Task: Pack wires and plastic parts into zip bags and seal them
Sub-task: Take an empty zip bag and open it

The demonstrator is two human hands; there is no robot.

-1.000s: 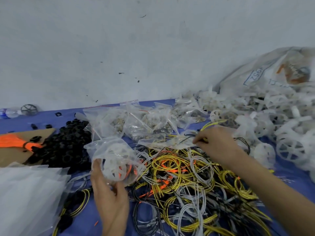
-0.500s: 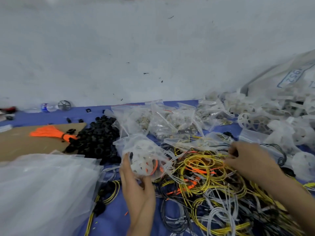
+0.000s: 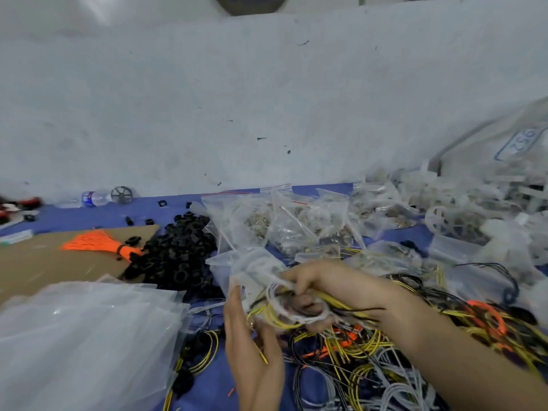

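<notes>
Fingers of the left hand (image 3: pixel 252 351) grip a crinkly clear zip bag (image 3: pixel 252 268); the right hand (image 3: pixel 321 281) clutches looped yellow wires (image 3: pixel 278 320).

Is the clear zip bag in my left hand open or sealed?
Open: the right hand pushes a yellow wire coil into the mouth of the clear zip bag.

Blue-framed digits "952", upside down, on large clear sack (image 3: pixel 504 137) far right, water bottle (image 3: pixel 92 198) label unreadable
</notes>
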